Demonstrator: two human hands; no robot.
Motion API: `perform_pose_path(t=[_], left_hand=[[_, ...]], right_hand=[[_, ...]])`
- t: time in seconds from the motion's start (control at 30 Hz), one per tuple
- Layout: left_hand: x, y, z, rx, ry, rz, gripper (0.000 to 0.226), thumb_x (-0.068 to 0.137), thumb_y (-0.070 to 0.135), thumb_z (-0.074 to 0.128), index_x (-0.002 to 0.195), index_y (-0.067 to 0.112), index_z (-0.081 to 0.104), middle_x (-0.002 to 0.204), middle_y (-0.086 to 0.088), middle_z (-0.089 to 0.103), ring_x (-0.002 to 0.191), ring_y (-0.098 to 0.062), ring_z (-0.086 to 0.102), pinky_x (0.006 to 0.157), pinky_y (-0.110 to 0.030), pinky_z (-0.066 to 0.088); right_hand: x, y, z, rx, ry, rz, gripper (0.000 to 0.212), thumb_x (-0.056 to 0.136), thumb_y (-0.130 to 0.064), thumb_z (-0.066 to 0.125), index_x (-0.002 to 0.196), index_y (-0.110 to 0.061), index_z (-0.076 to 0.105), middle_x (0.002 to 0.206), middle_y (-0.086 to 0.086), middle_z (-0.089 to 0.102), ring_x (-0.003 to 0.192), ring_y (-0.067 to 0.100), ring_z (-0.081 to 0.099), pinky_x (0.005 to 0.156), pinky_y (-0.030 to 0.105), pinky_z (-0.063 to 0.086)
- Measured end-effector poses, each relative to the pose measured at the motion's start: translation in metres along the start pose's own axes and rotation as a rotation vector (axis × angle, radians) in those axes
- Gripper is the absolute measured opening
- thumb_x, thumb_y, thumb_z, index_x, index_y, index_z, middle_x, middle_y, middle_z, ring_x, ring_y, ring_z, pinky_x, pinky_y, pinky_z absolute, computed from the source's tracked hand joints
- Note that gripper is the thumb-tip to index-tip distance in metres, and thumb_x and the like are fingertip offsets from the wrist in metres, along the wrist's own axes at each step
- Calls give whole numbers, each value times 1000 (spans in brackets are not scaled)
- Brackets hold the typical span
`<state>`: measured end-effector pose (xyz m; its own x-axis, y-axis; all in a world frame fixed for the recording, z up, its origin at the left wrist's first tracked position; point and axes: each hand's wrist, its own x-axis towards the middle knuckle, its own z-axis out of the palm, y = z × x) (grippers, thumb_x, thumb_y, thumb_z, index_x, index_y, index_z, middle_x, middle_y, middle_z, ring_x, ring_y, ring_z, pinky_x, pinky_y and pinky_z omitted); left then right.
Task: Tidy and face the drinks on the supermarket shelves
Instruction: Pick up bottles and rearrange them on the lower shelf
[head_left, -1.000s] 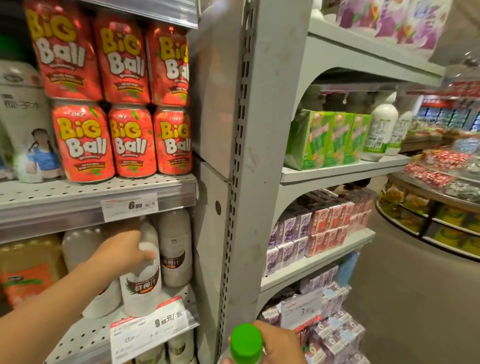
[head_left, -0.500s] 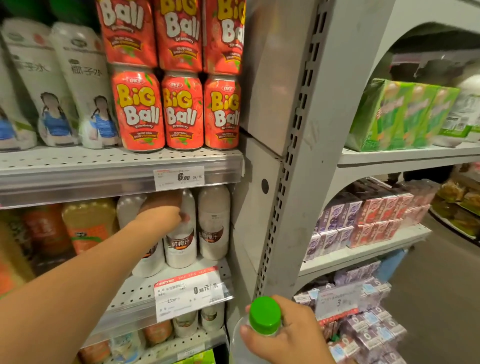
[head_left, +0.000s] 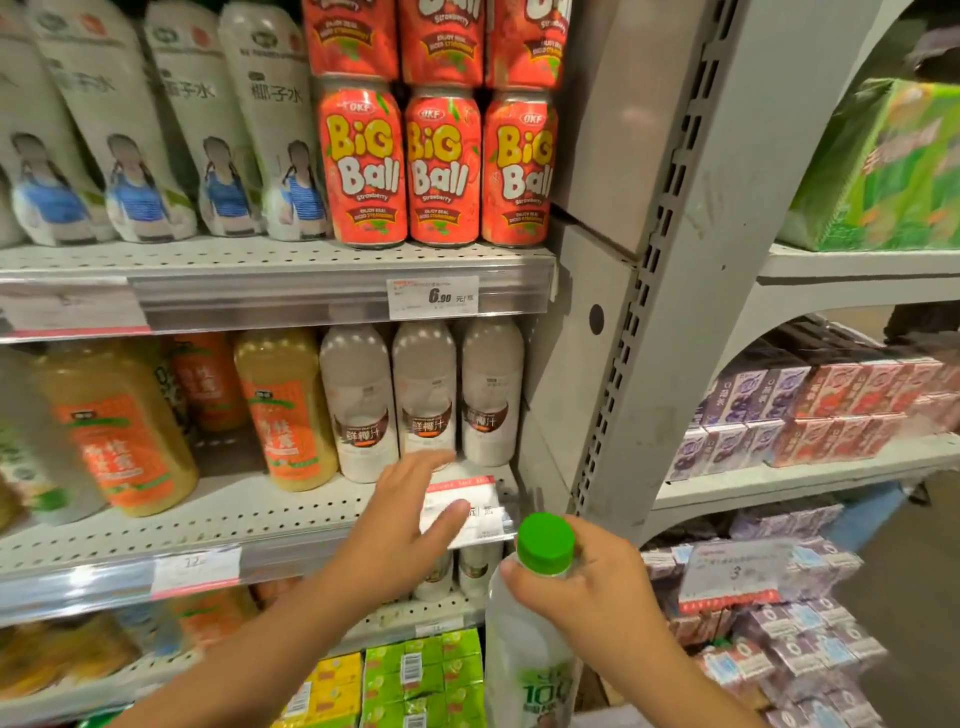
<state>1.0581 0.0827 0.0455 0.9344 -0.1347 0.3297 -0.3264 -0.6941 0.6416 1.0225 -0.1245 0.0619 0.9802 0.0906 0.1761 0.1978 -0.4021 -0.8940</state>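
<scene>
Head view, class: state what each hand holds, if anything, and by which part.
The right hand grips the green-capped bottle at its neck, just under the cap. The left hand holds nothing; its fingers are spread in front of the price tag.

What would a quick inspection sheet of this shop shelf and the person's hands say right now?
Surface: perforated grey shelf, price tags on its front edge.
Job's things: three white coconut drink bottles upright in a row, labels forward; green-capped bottle held.
Clutter: nothing seen.
Hands: left hand open, in front of the price tag; right hand grips the green-capped bottle's neck.
Cables: nothing seen.
Surroundings: Big Ball cans above, orange juice bottles beside, carton packs right.
</scene>
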Motion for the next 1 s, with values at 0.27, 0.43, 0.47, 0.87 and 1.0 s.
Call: perform_pose_path(t=[0.27,0.43,0.47,0.87,1.0], left_hand=[[-83,5,-20,-741,-377,-258,67,78,7,61,136,37,44,132,1,59,122,-15,56,103,-38,47],[-132,-16,-44,-620,-176,-210,115,57,43,90,142,44,12,129,29,51,115,14,51,86,-7,44],[-142,-22,-50,-625,-88,-212,112,52,45,91,138,42,19,122,30,54,111,17,52,81,-5,43],[-213,-87,-204,-537,158,-160,87,48,46,89,120,43,40,106,13,66,97,-8,66,81,-37,55],[-221,-102,-237,-524,180,-187,80,50,31,88,115,49,45,104,17,66,92,-6,67,76,-30,56]], right_hand=[[-4,-34,56,26,31,-69,33,55,-55,73,74,-30,65,56,-8,57,53,5,46,52,31,41],[-27,-85,117,-132,118,-148,29,60,-45,77,64,-22,59,59,-12,59,51,3,48,49,21,38],[-34,-97,131,-147,125,-152,30,62,-40,79,61,-20,58,60,-12,59,52,3,48,49,20,38],[-84,-201,253,-16,-109,-200,47,53,-66,70,94,-46,60,84,-18,69,75,-1,63,65,19,51],[-78,-194,270,95,-433,-125,72,51,-61,82,115,-45,52,105,-16,68,94,1,66,81,32,57]])
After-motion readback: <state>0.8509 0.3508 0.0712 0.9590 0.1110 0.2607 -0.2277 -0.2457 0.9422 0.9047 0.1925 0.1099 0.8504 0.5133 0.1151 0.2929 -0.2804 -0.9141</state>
